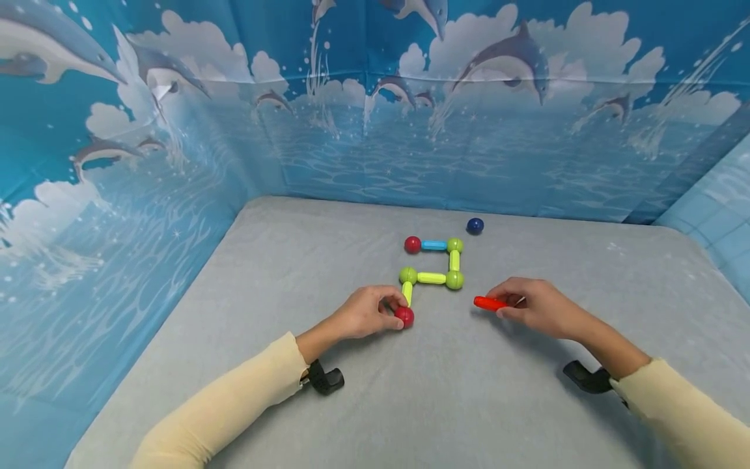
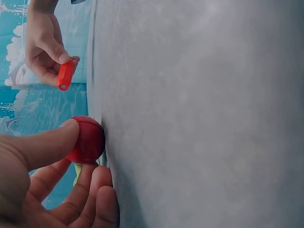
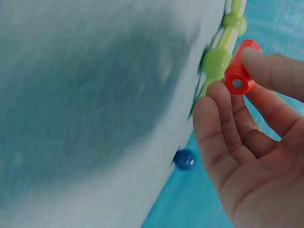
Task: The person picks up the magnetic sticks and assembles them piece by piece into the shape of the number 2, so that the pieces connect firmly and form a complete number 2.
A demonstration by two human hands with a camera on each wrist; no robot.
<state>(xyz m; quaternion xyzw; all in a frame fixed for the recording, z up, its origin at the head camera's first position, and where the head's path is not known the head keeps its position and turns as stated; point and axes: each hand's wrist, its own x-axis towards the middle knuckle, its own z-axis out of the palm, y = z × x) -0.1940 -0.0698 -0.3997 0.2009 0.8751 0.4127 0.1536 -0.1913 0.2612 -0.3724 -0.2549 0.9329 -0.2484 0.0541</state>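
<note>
My left hand (image 1: 370,312) holds a red ball (image 1: 404,317) between thumb and fingers on the grey surface. A yellow-green magnetic rod (image 1: 407,294) runs from that ball to a green ball (image 1: 408,276). From there the chain goes right along another yellow-green rod (image 1: 431,278), turns away at a green ball (image 1: 454,280), and ends leftward with a light-blue rod (image 1: 434,245) and a second red ball (image 1: 413,245). To the right of the chain, my right hand (image 1: 539,306) pinches a red magnetic rod (image 1: 489,303), apart from it. A round silver end (image 3: 237,83) shows on this rod.
A loose dark-blue ball (image 1: 475,226) lies behind the chain, near the back edge. The grey cloth-covered table (image 1: 281,260) meets a dolphin-patterned curtain (image 1: 363,143) at the back and left. Each wrist carries a black camera strap (image 1: 325,378).
</note>
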